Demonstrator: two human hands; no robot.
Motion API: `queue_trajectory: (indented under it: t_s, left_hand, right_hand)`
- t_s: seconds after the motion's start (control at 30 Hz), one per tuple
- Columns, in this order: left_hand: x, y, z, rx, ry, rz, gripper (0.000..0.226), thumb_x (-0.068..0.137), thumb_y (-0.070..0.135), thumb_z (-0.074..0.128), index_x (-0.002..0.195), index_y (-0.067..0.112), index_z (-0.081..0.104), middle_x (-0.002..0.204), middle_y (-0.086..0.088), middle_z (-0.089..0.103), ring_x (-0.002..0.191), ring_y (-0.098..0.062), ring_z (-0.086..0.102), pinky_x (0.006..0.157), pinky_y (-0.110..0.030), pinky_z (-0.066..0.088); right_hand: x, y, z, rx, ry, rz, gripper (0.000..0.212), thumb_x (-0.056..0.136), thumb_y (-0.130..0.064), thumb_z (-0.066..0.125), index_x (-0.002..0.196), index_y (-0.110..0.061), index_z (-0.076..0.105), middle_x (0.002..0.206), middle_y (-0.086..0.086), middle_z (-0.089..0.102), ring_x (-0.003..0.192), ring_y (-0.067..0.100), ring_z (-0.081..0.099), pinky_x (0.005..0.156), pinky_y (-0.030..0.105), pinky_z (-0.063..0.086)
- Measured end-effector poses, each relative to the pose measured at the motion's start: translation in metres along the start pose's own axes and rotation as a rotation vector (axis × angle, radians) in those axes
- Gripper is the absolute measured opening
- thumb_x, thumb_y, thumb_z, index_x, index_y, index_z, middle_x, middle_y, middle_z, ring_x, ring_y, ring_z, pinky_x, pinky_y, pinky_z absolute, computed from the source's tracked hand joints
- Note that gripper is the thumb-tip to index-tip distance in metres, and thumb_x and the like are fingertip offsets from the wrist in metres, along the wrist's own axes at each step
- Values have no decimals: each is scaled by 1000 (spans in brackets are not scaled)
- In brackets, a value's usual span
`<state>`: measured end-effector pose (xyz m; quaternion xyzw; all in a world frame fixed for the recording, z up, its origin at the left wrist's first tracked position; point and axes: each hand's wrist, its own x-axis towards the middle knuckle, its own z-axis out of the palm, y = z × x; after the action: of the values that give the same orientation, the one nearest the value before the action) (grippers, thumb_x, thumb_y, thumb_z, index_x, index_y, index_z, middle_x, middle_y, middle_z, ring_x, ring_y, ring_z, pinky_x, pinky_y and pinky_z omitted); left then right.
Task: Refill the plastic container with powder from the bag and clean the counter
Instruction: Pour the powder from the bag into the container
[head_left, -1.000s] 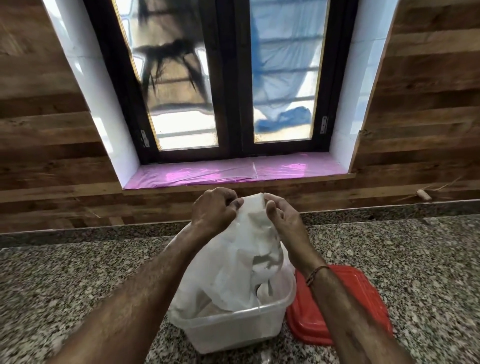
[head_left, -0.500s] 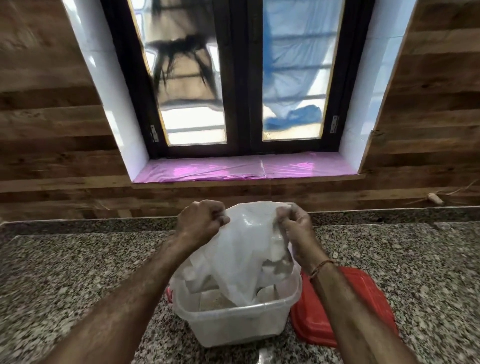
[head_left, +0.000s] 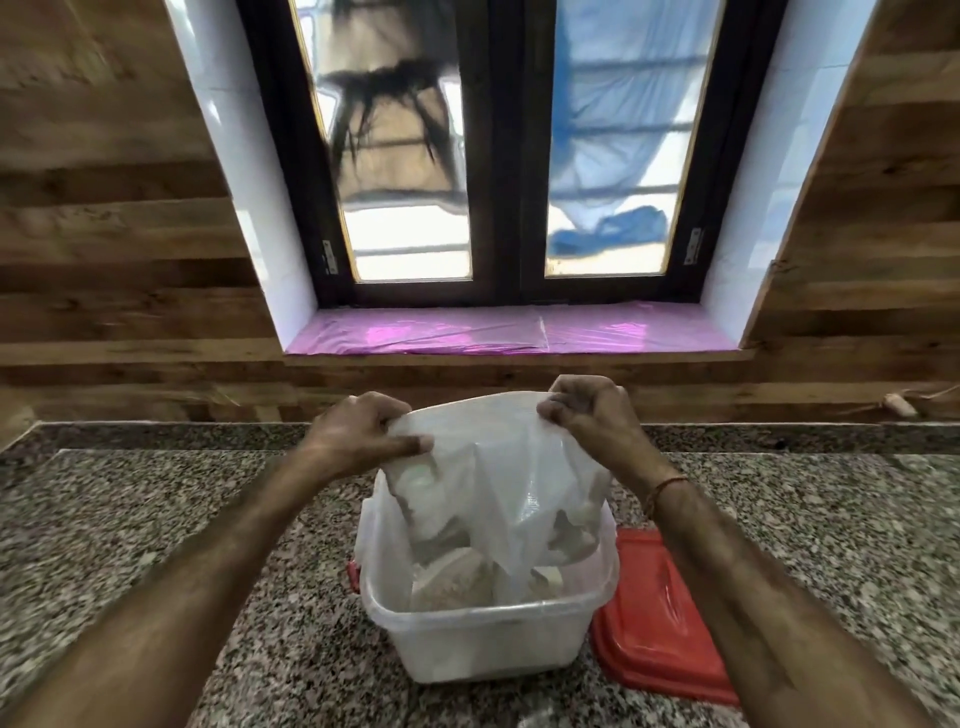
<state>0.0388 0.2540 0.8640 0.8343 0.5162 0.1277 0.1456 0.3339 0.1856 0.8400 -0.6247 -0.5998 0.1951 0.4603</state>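
Observation:
A clear square plastic container (head_left: 488, 647) stands on the granite counter (head_left: 130, 525) in front of me. A white translucent plastic bag (head_left: 509, 467) hangs upside down over it, its lower part inside the container. Pale powder (head_left: 452, 579) lies in the container and clings in lumps inside the bag. My left hand (head_left: 363, 434) pinches the bag's upper left corner. My right hand (head_left: 587, 415) pinches the upper right corner, and the top edge is stretched flat between them.
A red lid (head_left: 654, 618) lies flat on the counter, right of the container and partly under it. A wooden plank wall and a window with a pink-lined sill (head_left: 514, 330) rise behind the counter's back edge. A small pale object (head_left: 901, 405) rests far right.
My hands have moved apart and slightly up, pulling the bag's bunched top out into a wide flat edge. More of the container's inside and powder shows now.

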Motion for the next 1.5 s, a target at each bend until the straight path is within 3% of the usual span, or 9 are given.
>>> queue_trajectory:
  t_s: [0.07,0.2,0.3,0.4,0.47,0.73,1.07,1.27,1.5]
  left_hand:
    - [1,-5,7,-22,115,21,68,62,88,64,90,27,72,87,2,75,86,-24,69,65,-35,44]
    - [-1,17,11,-137,241,50,38,71,62,73,76,25,68,73,6,70,74,-18,67,59,-33,44]
    - [-7,27,12,-502,277,28,34,69,49,82,77,19,68,73,2,71,66,-11,63,60,-37,52]
    - [-27,17,27,-1036,101,-39,49,75,43,85,113,16,68,107,-3,77,98,-18,73,87,-41,59]
    - [-45,12,42,-1107,-99,-119,61,77,42,86,128,19,63,121,-7,74,111,-28,72,96,-52,57]
    - [-62,12,67,-908,-165,-137,39,79,30,87,112,24,68,98,12,80,91,-7,76,79,-26,62]
    - [-57,-5,81,-637,-129,-148,30,84,60,71,103,38,72,104,8,78,92,-12,76,83,-42,63]
    - [-55,-3,84,-519,-245,-113,48,79,53,76,120,30,68,114,7,74,102,-13,71,93,-39,59]
    - [-43,2,80,-466,-275,-132,27,100,40,58,120,23,67,109,-3,73,97,-23,71,84,-44,61]
  right_hand:
    - [2,-9,1,-141,-25,-58,5,87,-23,78,85,-20,75,83,-7,76,83,9,68,84,39,58]
    - [2,-52,17,-495,-196,-235,34,86,-52,73,116,-38,70,112,-12,75,107,15,66,98,39,45]
    - [12,-66,29,-481,-163,-278,21,86,-49,75,92,-28,76,83,-12,70,85,14,62,77,30,41]
    - [23,-61,31,-350,-145,-201,23,83,-47,78,80,-25,72,74,-7,69,79,14,64,75,35,52]
    - [27,-58,29,-259,-156,-147,29,79,-51,76,79,-23,71,75,-3,72,81,16,68,83,42,57]
    - [37,-45,32,-146,-209,-121,22,74,-52,76,68,-32,72,61,-12,64,66,5,57,79,51,58]
    - [32,-45,33,-228,-89,-124,17,86,-32,81,72,-28,72,64,-16,65,67,-1,60,66,23,49]
    - [35,-37,31,-177,-106,-81,17,80,-43,78,78,-26,74,71,-6,73,77,16,70,82,47,60]
    - [36,-31,21,-122,27,-50,20,84,-35,80,72,-22,71,68,-11,71,71,7,65,77,39,60]
